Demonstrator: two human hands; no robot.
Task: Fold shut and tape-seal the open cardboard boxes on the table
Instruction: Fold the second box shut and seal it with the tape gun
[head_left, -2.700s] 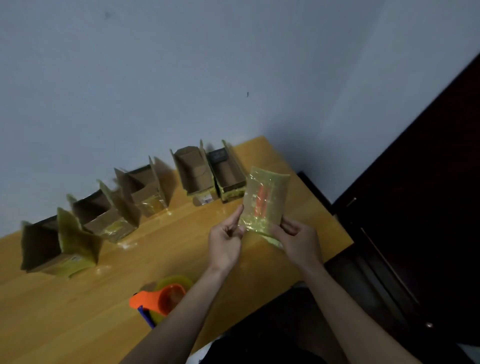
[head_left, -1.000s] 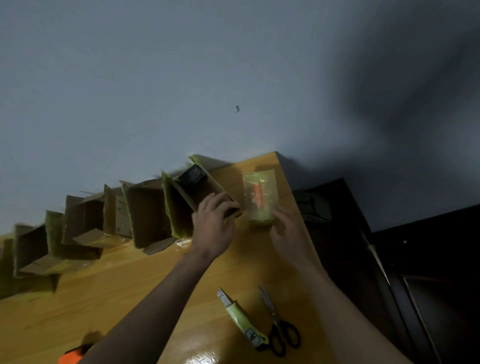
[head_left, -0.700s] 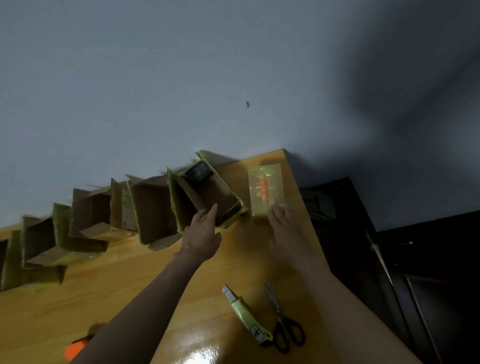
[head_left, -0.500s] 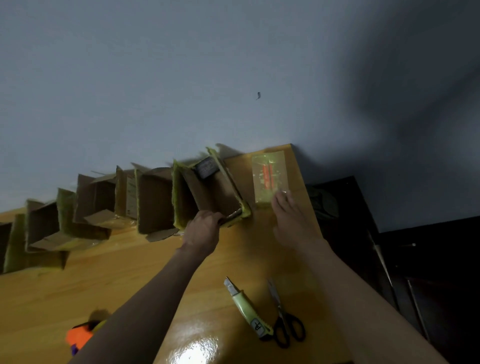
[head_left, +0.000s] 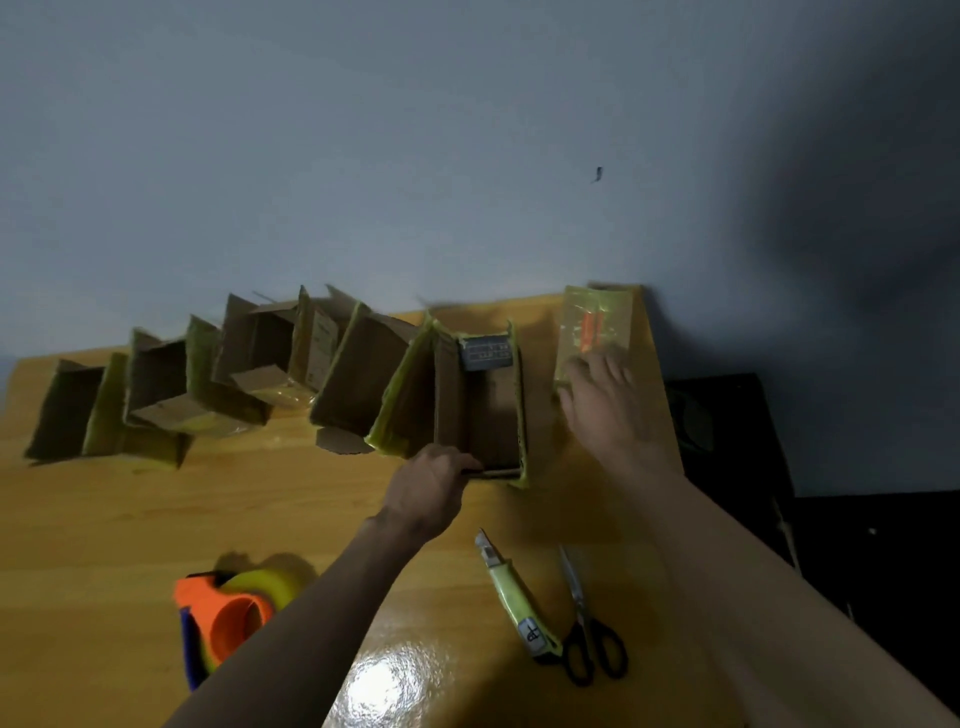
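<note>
Glare patch sits on the wooden table (head_left: 130, 525) at its near edge. Just beyond the glare, toward the right side of the table, a yellow utility knife (head_left: 517, 603) lies beside black-handled scissors (head_left: 587, 623), the 2 nearly touching at the handle end. On the table's left side, about as near, an orange tape dispenser (head_left: 223, 618) carries a yellowish roll.

Mid-table: left hand (head_left: 428, 488) has its fingers curled over the near rim of the rightmost open box (head_left: 488, 410), gripping that edge. This box stands on the table with flaps up, yellowish tape along its flap edges, and a small dark item (head_left: 485, 352) inside at its far end; what the item is cannot be told.

Right of that box, right hand (head_left: 605, 405) lies with fingers spread and fairly straight, resting on the near part of a flat, tape-covered box (head_left: 597, 327) with an orange mark on top. This flat box lies at the table's far right corner, by the wall.

Left of the gripped box, a row of more open boxes (head_left: 249, 358) runs along the table's far edge, flaps raised, some blurred. Exact count is unclear; at least 4 show.

Behind the table, a plain grey wall (head_left: 363, 156).
</note>
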